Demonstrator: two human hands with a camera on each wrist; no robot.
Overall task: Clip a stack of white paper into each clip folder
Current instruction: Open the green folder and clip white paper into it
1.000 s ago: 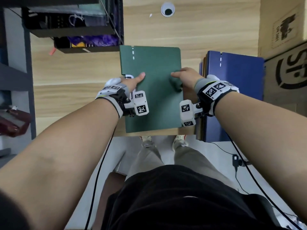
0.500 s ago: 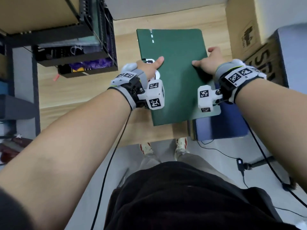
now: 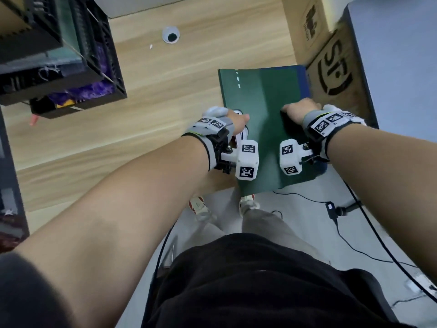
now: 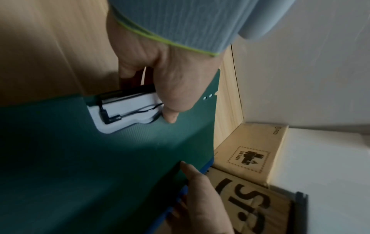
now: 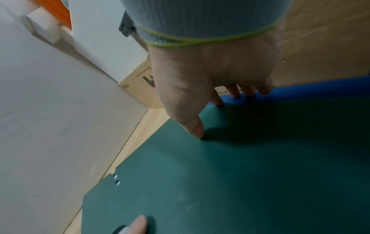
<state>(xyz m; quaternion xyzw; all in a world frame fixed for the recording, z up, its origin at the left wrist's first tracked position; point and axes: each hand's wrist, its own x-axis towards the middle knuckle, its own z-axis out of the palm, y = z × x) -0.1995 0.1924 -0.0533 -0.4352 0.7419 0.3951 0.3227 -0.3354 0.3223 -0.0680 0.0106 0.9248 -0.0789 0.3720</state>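
Observation:
A closed dark green clip folder point(image 3: 264, 110) lies over a blue folder point(image 3: 303, 81) at the table's right end, its near edge overhanging the table front. My left hand point(image 3: 236, 121) grips its left edge, thumb on the cover point(image 4: 170, 114), beside a white device with a black cable point(image 4: 128, 110). My right hand point(image 3: 298, 110) holds the right edge, thumb pressed on the green cover point(image 5: 197, 128) and fingers curled over the edge onto the blue folder point(image 5: 320, 87). No white paper shows in any view.
Two printed cardboard boxes point(image 3: 335, 72) stand tight against the folders on the right. A black crate shelf point(image 3: 71, 55) sits at the left. The wooden table point(image 3: 165, 102) has a cable hole point(image 3: 170, 35) at the back. Cables trail on the floor point(image 3: 331, 207).
Both hands have carried the green folder from the middle of the table to the right and down onto the blue folder. The grips look unchanged.

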